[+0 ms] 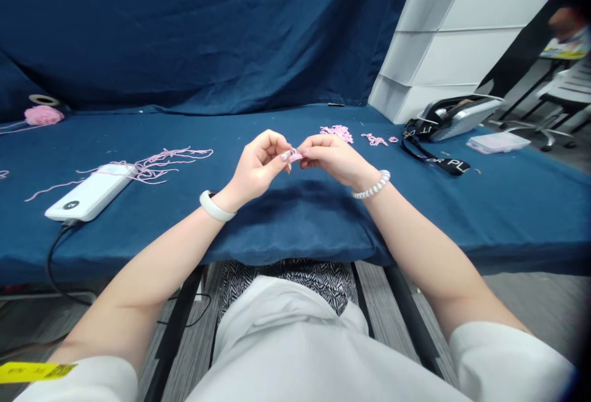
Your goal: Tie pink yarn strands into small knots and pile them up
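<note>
Pink yarn piece [295, 156] pinched between left hand [260, 165] and right hand [336, 159]

At the far left, a ball of pink yarn [44, 115] sits toward the back of the blue-covered table [508, 205], with a ring-shaped roll [44, 100] just behind it; nearer the front edge lies a white device [95, 191], a black cable [50, 257] plugged into its near end and dropping over the edge; loose pink strands [168, 159] spread across its far end and out to the right.

At the middle, the left hand, a white band [216, 206] on its wrist, has thumb and fingertips closed on the yarn piece; the right hand, wearing a beaded bracelet [373, 185], grips the same piece from the other side, thumb and forefinger together; the piece is held over the table, between the fingertips, its exact form too small to tell.

Beyond the right hand lies a pile of short pink pieces [337, 133]; to its right come a smaller cluster [374, 139] and one small bit [393, 140]; farther right, a black strap [436, 159] with white lettering trails from a grey and black case [462, 116]; a flat clear box [498, 141] lies beside the case; at the far edge another person is partly visible, blurred.
</note>
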A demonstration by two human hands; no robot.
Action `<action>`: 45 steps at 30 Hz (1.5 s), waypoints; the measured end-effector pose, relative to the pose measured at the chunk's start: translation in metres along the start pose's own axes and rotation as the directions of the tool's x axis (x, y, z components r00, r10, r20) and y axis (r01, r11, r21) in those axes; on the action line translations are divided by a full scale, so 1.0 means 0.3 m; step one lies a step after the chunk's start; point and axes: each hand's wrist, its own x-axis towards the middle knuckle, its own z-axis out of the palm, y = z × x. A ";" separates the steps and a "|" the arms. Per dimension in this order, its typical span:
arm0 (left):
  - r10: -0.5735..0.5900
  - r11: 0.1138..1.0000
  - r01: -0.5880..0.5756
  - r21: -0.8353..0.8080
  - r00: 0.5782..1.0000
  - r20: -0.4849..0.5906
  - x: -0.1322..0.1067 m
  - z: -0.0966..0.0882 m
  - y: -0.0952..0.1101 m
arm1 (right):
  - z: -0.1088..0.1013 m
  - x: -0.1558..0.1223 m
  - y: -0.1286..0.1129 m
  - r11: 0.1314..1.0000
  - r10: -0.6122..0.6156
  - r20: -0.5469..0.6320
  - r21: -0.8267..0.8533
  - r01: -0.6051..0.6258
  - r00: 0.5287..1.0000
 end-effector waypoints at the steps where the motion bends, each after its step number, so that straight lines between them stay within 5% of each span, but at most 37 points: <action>1: -0.005 1.000 0.005 0.005 1.000 -0.004 -0.002 0.001 0.001 | -0.001 0.002 0.001 1.000 -0.005 -0.008 -0.004 0.005 1.000; 17: 0.051 0.985 -0.062 0.159 0.996 0.072 -0.020 0.000 -0.011 | 0.006 -0.004 0.006 0.997 -0.045 0.070 -0.061 0.050 0.997; 23: 0.138 0.974 -0.156 0.164 0.984 0.115 -0.009 -0.010 -0.025 | 0.000 0.001 0.007 0.997 -0.063 0.023 -0.048 0.064 0.998; 27: 0.244 0.949 -0.266 0.170 0.960 0.137 0.001 -0.021 -0.039 | -0.006 -0.008 -0.014 0.991 -0.096 0.098 -0.082 0.104 0.991; 37: 0.328 0.931 -0.330 0.157 0.944 0.035 0.009 -0.029 -0.052 | -0.004 -0.029 -0.035 0.995 -0.086 0.214 -0.037 0.096 0.973; 45: 0.306 0.935 -0.306 0.180 0.952 0.032 0.006 -0.024 -0.046 | 0.004 -0.020 -0.020 0.992 -0.108 0.121 0.084 0.098 0.987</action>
